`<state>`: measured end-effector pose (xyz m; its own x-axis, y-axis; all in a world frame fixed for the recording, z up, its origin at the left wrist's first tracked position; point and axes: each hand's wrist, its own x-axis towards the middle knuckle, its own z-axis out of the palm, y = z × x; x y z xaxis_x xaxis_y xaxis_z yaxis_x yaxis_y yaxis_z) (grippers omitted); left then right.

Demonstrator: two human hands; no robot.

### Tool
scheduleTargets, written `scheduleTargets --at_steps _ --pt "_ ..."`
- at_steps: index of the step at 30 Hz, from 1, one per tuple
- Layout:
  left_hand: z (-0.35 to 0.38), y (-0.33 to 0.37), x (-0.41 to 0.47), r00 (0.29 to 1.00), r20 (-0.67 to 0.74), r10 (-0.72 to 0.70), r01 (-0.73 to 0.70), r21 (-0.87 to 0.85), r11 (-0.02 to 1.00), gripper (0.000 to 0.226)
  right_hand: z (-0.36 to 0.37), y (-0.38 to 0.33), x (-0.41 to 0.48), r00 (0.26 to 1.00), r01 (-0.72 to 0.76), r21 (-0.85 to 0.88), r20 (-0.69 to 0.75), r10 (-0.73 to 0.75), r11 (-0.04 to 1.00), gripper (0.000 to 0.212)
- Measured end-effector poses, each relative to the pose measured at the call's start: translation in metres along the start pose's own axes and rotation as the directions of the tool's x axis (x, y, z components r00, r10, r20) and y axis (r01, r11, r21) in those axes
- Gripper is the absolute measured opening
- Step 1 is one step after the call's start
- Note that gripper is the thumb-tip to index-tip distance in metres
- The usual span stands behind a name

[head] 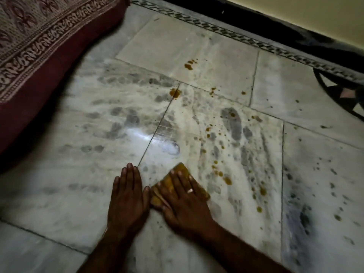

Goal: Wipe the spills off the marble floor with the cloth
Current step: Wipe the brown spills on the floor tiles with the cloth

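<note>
A folded yellow cloth (180,170) lies on the white marble floor (78,174), pressed flat under my right hand (183,200), which wears a ring. My left hand (128,196) rests flat on the floor just left of the cloth, fingers together, holding nothing. Brown-orange spills dot the floor: a drop cluster (227,180) just right of the cloth, a blob (175,93) on a tile joint farther away, another (188,66) beyond it, and small splashes (208,133) in between. Grey footprint smears (234,123) cover the tiles.
A maroon mattress with a patterned cover (39,46) borders the floor at the left. A dark patterned floor border (246,40) and a wall (315,12) run along the back right. A dark inlay motif (340,93) lies at the right edge.
</note>
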<state>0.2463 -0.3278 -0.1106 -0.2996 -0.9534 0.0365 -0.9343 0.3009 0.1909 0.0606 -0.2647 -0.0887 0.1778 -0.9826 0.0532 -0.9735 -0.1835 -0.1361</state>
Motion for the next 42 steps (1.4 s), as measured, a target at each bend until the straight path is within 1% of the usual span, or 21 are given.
scheduleTargets --at_steps 1,2,5,7,9,11,14,17,19,21,24,26,27,30,32,33,35,37,40,41,42 --pt "0.001 -0.001 0.0 1.0 0.005 0.0 0.0 0.001 1.0 0.068 -0.003 0.009 0.015 1.0 0.005 -0.019 0.007 -0.004 1.0 0.057" --pt "0.001 0.0 0.0 1.0 0.01 -0.006 0.006 -0.005 1.0 0.069 -0.008 0.023 0.026 0.998 -0.039 -0.036 0.04 0.04 0.999 0.057" --pt "0.0 0.002 0.0 0.999 0.028 -0.036 0.036 -0.015 0.999 0.072 -0.026 0.071 0.031 0.955 -0.211 -0.106 0.188 0.228 0.972 0.068" --pt "0.0 0.007 -0.003 0.999 0.04 -0.017 0.018 -0.015 1.0 0.073 -0.031 0.092 0.005 0.934 -0.307 -0.074 0.166 0.315 0.949 0.077" --pt "0.001 0.017 -0.008 0.999 0.048 0.021 -0.02 -0.018 1.0 0.073 -0.032 0.093 -0.034 0.91 -0.39 -0.064 0.123 0.395 0.918 0.068" --pt "0.003 0.033 -0.015 0.996 0.058 0.061 -0.06 -0.022 0.998 0.072 -0.026 0.071 -0.075 0.899 -0.42 -0.061 0.112 0.424 0.906 0.063" --pt "0.005 0.048 -0.022 0.994 0.063 0.086 -0.084 -0.029 0.996 0.071 -0.016 0.03 -0.097 0.95 -0.308 -0.015 0.042 0.309 0.951 0.059" --pt "0.005 0.052 -0.023 0.993 0.067 0.096 -0.096 0.0 0.995 0.071 -0.012 0.032 -0.067 0.987 -0.161 0.004 0.009 0.161 0.987 0.057" --pt "0.005 0.057 -0.022 0.987 0.082 0.138 -0.138 -0.007 0.99 0.07 -0.016 0.051 -0.042 0.981 -0.184 -0.004 0.058 0.184 0.983 0.058" --pt "0.007 0.07 -0.023 0.971 0.106 0.215 -0.215 -0.019 0.977 0.07 -0.021 0.077 -0.037 0.953 -0.277 -0.023 0.121 0.277 0.961 0.061" --pt "0.01 0.088 -0.024 0.97 0.12 0.211 -0.208 -0.035 0.977 0.071 -0.021 0.097 -0.075 0.908 -0.414 -0.036 0.057 0.415 0.91 0.062" --pt "0.012 0.096 -0.025 0.972 0.128 0.198 -0.193 -0.048 0.98 0.072 -0.019 0.084 -0.118 0.871 -0.491 -0.018 -0.003 0.491 0.871 0.061" --pt "0.013 0.102 -0.027 0.966 0.134 0.221 -0.216 -0.052 0.975 0.071 -0.017 0.068 -0.14 0.875 -0.484 -0.021 -0.013 0.484 0.875 0.06" --pt "0.017 0.119 -0.034 0.951 0.133 0.281 -0.274 -0.066 0.959 0.069 -0.016 0.032 -0.166 0.946 -0.323 -0.022 -0.005 0.323 0.946 0.061" --pt "0.018 0.128 -0.036 0.957 0.109 0.267 -0.262 -0.064 0.963 0.069 -0.018 0.046 -0.15 0.969 -0.246 -0.03 -0.027 0.245 0.969 0.059" --pt "0.018 0.13 -0.036 0.962 0.103 0.254 -0.249 -0.058 0.967 0.069 -0.019 0.061 -0.138 0.968 -0.251 -0.039 -0.03 0.25 0.967 0.058" --pt "0.019 0.132 -0.036 0.963 0.107 0.245 -0.241 -0.05 0.969 0.071 -0.025 0.101 -0.127 0.938 -0.337 -0.102 0.052 0.343 0.936 0.057" --pt "0.019 0.133 -0.035 0.962 0.113 0.25 -0.246 -0.051 0.968 0.073 -0.031 0.137 -0.143 0.89 -0.424 -0.165 0.105 0.443 0.89 0.06" --pt "0.018 0.133 -0.035 0.963 0.128 0.237 -0.233 -0.047 0.971 0.073 -0.038 0.153 -0.203 0.765 -0.641 -0.074 0.011 0.644 0.764 0.062" --pt "0.019 0.133 -0.036 0.964 0.124 0.235 -0.231 -0.047 0.972 0.073 -0.038 0.144 -0.223 0.731 -0.682 -0.055 -0.013 0.682 0.73 0.063" --pt "0.019 0.132 -0.036 0.965 0.122 0.233 -0.228 -0.047 0.972 0.073 -0.034 0.128 -0.237 0.72 -0.694 -0.065 -0.046 0.692 0.717 0.063"
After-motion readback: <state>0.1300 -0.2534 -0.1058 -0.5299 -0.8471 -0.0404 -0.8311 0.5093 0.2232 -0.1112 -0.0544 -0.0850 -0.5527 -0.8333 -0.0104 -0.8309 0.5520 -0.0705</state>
